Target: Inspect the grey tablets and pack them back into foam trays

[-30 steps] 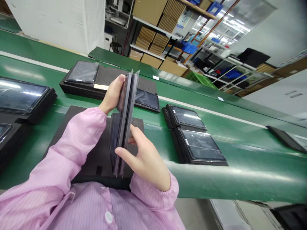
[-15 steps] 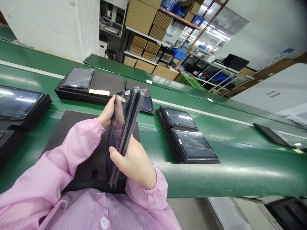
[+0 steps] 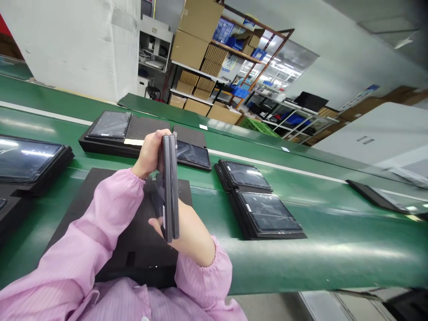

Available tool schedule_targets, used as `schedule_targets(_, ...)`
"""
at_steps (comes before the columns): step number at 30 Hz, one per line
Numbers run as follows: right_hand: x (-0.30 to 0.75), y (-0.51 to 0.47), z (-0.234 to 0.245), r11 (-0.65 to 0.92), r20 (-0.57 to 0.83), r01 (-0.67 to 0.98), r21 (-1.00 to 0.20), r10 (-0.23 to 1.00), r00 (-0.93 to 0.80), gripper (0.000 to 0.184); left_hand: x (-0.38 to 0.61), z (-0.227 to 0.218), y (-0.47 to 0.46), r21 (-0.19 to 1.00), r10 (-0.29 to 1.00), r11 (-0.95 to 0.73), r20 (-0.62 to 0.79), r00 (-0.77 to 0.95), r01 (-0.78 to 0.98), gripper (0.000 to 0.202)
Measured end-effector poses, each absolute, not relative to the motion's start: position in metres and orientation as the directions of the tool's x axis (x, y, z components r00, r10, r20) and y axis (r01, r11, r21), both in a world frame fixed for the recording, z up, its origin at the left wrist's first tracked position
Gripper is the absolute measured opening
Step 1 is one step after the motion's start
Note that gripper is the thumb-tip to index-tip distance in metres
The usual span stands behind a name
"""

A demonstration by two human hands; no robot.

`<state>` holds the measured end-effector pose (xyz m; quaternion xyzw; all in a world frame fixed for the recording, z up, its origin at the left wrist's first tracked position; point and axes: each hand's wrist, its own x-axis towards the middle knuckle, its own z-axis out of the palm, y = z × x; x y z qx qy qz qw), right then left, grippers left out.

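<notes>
Two thin dark tablets, pressed face to face or back to back, stand on edge between my hands. My left hand is closed on their far upper end. Around the lower end wraps my right hand, its thumb showing on the left side and its other fingers hidden behind the tablets. Beneath them lies a black foam tray at the belt's near edge. Behind my left hand sits another black foam tray with a tablet at its left.
On the green conveyor belt to the right, two tablets rest in black foam. A large tablet on foam lies at the left, and another foam piece far right. Shelves with cardboard boxes stand beyond.
The pair of tablets has turned so that their narrow edges face me, and the plastic film around them shows less. Both hands keep their hold. The camera view has shifted slightly.
</notes>
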<state>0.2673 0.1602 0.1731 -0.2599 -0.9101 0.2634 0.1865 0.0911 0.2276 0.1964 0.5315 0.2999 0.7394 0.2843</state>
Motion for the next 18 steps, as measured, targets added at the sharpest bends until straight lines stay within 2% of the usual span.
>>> schedule_targets(3,0.272,0.16,0.186,0.646,0.063,0.431,-0.63,0.595,-0.801,0.084,0.091,0.195,0.226,0.734,0.735,-0.671,0.64,-0.225,-0.103,0.066)
schedule_targets(5,0.279,0.158,0.194,0.599,0.015,0.402,-0.693,0.569,-0.822,0.103,0.091,0.195,0.224,0.723,0.726,-0.683,0.658,-0.2,-0.102,0.065)
schedule_targets(8,0.291,0.157,0.2,0.538,0.05,0.276,-0.796,0.513,-0.857,0.138,0.093,0.196,0.22,0.729,0.727,-0.681,0.661,-0.186,-0.072,0.067)
schedule_targets(10,0.295,0.155,0.196,0.528,0.133,0.204,-0.824,0.53,-0.838,0.147,0.095,0.197,0.217,0.737,0.732,-0.674,0.657,-0.182,-0.051,0.067)
schedule_targets(12,0.295,0.152,0.191,0.518,0.208,0.168,-0.838,0.59,-0.78,0.139,0.099,0.198,0.215,0.727,0.722,-0.686,0.672,-0.164,-0.038,0.067)
schedule_targets(14,0.29,0.148,0.187,0.482,0.236,0.167,-0.86,0.666,-0.708,0.121,0.104,0.194,0.214,0.705,0.695,-0.709,0.695,-0.185,-0.015,0.065)
schedule_targets(16,0.285,0.144,0.188,0.447,0.234,0.174,-0.878,0.716,-0.658,0.105,0.109,0.182,0.215,0.729,0.672,-0.684,0.64,-0.372,0.02,0.059)
schedule_targets(18,0.282,0.14,0.191,0.447,0.244,0.176,-0.877,0.731,-0.637,0.096,0.114,0.162,0.216,0.817,0.667,-0.577,0.469,-0.578,-0.003,0.05)
